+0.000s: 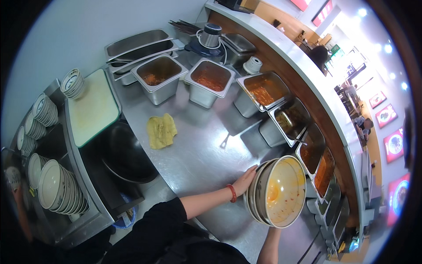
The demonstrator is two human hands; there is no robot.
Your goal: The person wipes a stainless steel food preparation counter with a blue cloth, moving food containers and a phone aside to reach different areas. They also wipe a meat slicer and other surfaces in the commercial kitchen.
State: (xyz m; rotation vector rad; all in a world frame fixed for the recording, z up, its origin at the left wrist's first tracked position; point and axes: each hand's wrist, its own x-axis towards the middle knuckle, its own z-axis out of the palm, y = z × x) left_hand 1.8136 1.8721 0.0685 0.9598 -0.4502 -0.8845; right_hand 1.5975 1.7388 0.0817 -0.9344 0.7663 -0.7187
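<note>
A stack of patterned ceramic bowls (285, 191) is tilted above the steel counter (197, 158), its openings facing up and towards me. Yellow-orange liquid and red flecks coat the inside of the front bowl. My left hand (245, 181), below a red bracelet on the wrist, grips the stack's left side, with its fingertips behind the bowls. From below, my right forearm (269, 246) reaches up to the underside of the stack, which hides the right hand. Left of the bowls, a folded yellow cloth (161, 131) lies on the counter.
Steel pans of red food (211, 81) and other pans (290, 118) with utensils line the counter's back and right. A food chopper (211, 38) stands behind. At left are a cutting board (94, 107), stacked bowls (52, 184) and another person's arm (21, 211).
</note>
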